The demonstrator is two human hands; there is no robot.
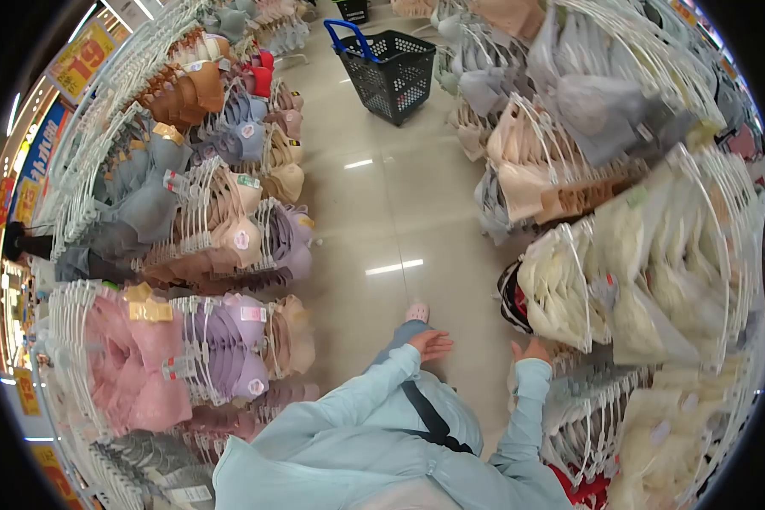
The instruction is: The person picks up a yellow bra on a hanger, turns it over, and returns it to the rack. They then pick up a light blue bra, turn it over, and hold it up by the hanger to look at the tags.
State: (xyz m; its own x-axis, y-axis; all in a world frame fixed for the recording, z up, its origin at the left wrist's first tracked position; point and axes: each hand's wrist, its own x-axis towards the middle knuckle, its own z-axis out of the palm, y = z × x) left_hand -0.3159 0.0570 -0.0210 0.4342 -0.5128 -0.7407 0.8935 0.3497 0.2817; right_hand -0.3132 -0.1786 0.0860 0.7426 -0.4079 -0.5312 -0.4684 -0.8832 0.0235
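My left hand (433,344) is held out in front of my body above the aisle floor, fingers stretched out and holding nothing. On the other side, my right hand (531,350) is beside the right rack, its thumb apart from the fingers and nothing in it. Just above that hand hang cream bras (561,289) on white hangers, with a black-edged round item (512,297) tucked at their side. Grey hangers (586,416) of more garments are below and to the right of it.
Racks of pink bras (136,357), purple bras (221,344) and brown bras (183,93) line the left side. Peach bras (527,161) and grey bras (586,110) hang further up on the right. A black shopping basket (391,72) with a blue handle stands on the tiled floor (374,212) ahead.
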